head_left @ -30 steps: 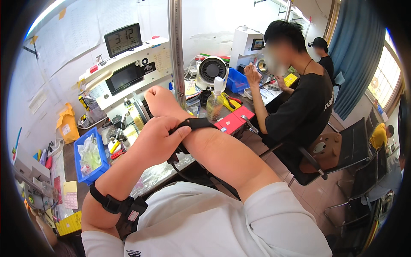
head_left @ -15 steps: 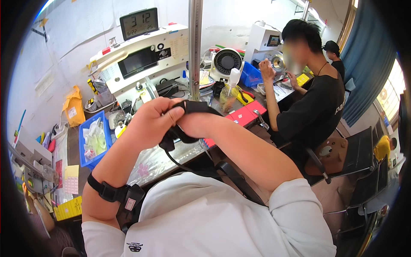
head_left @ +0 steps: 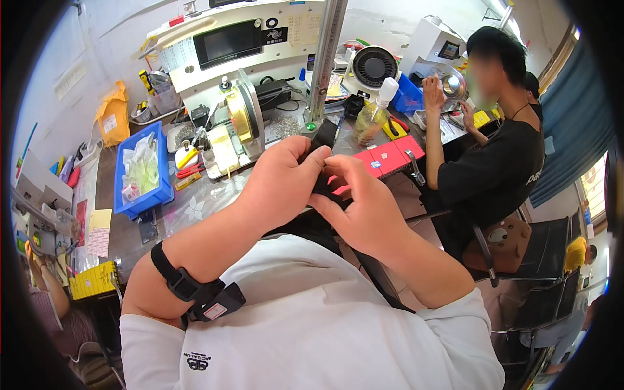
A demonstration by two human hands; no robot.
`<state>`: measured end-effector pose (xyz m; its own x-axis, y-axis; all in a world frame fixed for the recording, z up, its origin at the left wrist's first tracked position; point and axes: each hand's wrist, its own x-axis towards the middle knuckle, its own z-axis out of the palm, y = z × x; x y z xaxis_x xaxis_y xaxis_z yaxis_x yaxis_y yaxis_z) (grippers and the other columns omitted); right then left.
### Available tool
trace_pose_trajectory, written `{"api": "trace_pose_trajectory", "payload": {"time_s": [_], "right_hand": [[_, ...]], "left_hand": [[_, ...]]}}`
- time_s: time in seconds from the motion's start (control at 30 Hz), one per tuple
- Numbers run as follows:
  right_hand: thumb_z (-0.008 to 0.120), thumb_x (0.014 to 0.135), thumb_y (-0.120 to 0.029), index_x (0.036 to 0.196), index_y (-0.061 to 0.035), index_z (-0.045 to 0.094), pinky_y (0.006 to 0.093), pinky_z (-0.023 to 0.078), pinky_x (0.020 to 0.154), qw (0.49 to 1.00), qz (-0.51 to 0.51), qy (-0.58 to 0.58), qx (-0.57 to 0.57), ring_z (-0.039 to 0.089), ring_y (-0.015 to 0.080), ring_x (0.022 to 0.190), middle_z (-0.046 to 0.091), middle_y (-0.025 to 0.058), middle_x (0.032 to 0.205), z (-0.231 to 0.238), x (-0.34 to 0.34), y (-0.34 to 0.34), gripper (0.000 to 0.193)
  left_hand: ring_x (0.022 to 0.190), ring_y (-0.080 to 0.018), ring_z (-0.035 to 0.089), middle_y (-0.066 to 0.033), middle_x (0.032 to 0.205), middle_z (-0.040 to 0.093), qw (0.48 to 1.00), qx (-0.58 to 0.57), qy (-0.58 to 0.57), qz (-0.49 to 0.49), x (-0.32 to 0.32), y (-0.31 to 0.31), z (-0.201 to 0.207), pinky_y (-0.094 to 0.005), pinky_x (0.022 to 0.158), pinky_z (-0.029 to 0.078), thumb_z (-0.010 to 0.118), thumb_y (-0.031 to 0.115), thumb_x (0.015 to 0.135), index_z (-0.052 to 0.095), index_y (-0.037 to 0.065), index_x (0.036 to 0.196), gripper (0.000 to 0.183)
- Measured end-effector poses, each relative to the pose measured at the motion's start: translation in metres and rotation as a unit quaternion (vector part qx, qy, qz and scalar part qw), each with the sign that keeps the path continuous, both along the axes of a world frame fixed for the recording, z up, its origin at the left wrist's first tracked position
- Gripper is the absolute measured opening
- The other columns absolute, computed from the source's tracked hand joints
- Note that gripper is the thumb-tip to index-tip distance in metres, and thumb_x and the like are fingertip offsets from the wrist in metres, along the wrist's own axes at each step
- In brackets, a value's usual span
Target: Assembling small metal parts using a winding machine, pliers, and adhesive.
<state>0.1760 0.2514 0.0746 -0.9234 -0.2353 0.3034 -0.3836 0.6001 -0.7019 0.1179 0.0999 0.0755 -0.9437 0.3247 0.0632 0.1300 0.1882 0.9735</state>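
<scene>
Both hands meet in front of my chest, over the near edge of the workbench. Between them is a black strap (head_left: 327, 132), part of it hidden by fingers. My left hand (head_left: 286, 179) is closed, thumb and fingers pinching the strap. My right hand (head_left: 364, 211) curls toward it from the other side, its fingers and thumb on the black piece; its inner part is hidden. Around my left upper forearm runs a black buckled band (head_left: 184, 284), with a small black box (head_left: 224, 302) bearing a white label.
A white machine (head_left: 227, 45) with a screen and gold wheel (head_left: 240, 120) stands behind my hands. At left is a blue tray (head_left: 165, 188) of plastic bags; at right, a red box (head_left: 390, 158), spray bottle (head_left: 372, 120) and fan (head_left: 375, 67). A seated co-worker (head_left: 487, 149) is farther right.
My view has shifted, and my hands sit lower against the bench. My right hand has turned, its fingers now bent up toward the left hand; the black strap stays between them.
</scene>
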Motion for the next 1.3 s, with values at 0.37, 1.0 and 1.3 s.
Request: {"api": "trace_pose_trajectory", "payload": {"time_s": [0.37,1.0,1.3], "right_hand": [[0.077,0.076,-0.020,0.127,-0.0013,0.046,0.0342,0.048,0.085,0.983,-0.127,0.061,-0.118,0.058,0.0208,0.099,0.056,0.0154,0.117,-0.023,-0.021,0.062,0.062],[0.072,0.076,-0.030,0.098,-0.0077,0.057,0.0376,0.048,0.072,0.939,0.284,0.194,-0.008,0.060,0.0262,0.081,0.059,0.0072,0.091,-0.025,-0.020,-0.124,0.035],[0.075,0.075,-0.021,0.101,-0.0037,0.050,0.0363,0.050,0.064,0.944,0.311,0.098,-0.044,0.060,0.0276,0.077,0.056,0.0118,0.088,-0.002,0.003,-0.172,0.040]], "left_hand": [[0.077,-0.0035,0.049,0.0015,0.090,0.059,0.997,-0.039,0.073,-0.012,0.004,-0.034,0.019,-0.0201,0.067,0.042,0.056,0.020,0.095,0.059,0.000,0.115,0.028],[0.052,-0.0017,0.040,0.0049,0.060,0.049,0.956,0.145,0.111,0.230,-0.050,-0.078,0.023,-0.0204,0.048,0.031,0.061,0.024,0.089,0.063,0.002,0.089,0.022],[0.052,-0.0015,0.042,0.0033,0.066,0.055,0.896,0.147,0.233,0.347,-0.079,-0.132,0.047,-0.0197,0.046,0.034,0.063,0.023,0.088,0.063,0.003,0.088,0.020]]}}
